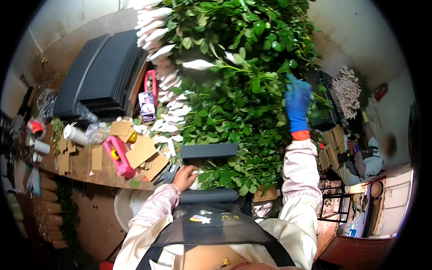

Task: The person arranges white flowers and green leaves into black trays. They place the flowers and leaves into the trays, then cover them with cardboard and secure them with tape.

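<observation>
My left hand [183, 178], bare, curls its fingers at a white-sleeved flower bud [195, 183] between two dark ridged bars. Leafy stems [227, 176] run right from that bud. Out to the right, my right hand [298, 101] in a blue glove is closed around the leafy end of a rose stem [245, 70]; its fingertips are slightly blurred. This stem lies across the pile, its white-sleeved bud [198, 64] pointing left. Beneath and beyond spreads a large heap of leafy rose stems [234, 114], with white-sleeved buds [155, 33] along its left side.
A padded dark bar [204, 195] lies before my apron, and a ridged bar [209, 150] beyond it. Leftward are cardboard pieces [140, 152], a pink tool [118, 156], a phone [146, 106] and stacked dark sheets [110, 67]. Another person [366, 162] works at far right.
</observation>
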Demonstrator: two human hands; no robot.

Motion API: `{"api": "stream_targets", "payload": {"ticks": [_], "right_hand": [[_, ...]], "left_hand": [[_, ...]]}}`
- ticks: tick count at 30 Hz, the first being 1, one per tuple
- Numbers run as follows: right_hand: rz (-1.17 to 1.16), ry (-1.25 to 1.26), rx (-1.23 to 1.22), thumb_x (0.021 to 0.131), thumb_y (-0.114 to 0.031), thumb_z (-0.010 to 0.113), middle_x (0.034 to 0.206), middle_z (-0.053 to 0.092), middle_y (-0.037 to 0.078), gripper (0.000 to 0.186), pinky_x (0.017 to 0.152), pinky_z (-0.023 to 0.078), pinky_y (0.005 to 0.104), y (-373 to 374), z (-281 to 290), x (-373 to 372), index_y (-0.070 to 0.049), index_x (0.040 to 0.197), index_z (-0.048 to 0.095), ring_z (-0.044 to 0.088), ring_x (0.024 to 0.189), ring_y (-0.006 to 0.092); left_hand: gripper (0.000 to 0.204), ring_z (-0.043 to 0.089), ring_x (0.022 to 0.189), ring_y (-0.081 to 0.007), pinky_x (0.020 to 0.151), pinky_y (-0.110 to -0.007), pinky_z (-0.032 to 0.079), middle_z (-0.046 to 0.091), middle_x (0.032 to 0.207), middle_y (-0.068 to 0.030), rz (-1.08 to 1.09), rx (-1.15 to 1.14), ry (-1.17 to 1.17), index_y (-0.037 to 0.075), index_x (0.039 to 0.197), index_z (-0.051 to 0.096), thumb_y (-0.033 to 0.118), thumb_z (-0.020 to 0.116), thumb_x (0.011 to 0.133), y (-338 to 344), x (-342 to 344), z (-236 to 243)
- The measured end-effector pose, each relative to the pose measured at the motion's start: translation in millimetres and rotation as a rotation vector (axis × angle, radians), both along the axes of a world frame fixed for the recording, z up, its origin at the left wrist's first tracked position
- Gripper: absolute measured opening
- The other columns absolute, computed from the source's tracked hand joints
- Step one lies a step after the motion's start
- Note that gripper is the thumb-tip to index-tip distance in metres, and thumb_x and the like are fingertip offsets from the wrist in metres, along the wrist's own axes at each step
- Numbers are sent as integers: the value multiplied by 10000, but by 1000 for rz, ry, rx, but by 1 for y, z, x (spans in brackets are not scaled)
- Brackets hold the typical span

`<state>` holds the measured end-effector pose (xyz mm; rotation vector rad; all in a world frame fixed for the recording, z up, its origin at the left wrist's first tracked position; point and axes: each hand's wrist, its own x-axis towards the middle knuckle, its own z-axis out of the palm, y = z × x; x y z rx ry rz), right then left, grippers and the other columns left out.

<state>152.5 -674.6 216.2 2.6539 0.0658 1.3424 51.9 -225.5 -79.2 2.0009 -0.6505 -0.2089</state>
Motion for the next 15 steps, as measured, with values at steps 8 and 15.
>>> {"api": "stream_targets", "payload": {"ticks": [8, 15], "right_hand": [[-288, 881, 394, 824, -630, 658, 1276, 647, 203, 701, 985, 510, 455, 12, -97, 37, -127, 1311, 628, 642, 1147, 366], [-336, 892, 148, 780, -264, 703, 1196, 683, 127, 420, 896, 522, 481, 14, -182, 19, -138, 1178, 654, 646, 1088, 378]], "left_hand": [[221, 627, 818, -305, 772, -403, 503, 631, 887, -131, 10, 7, 73, 90, 1055, 692, 213, 739, 878, -3, 1, 2], [221, 617, 902, -320, 816, -414, 495, 701, 972, -112, -36, 11, 40, 75, 1054, 712, 201, 746, 876, -3, 3, 5]]}}
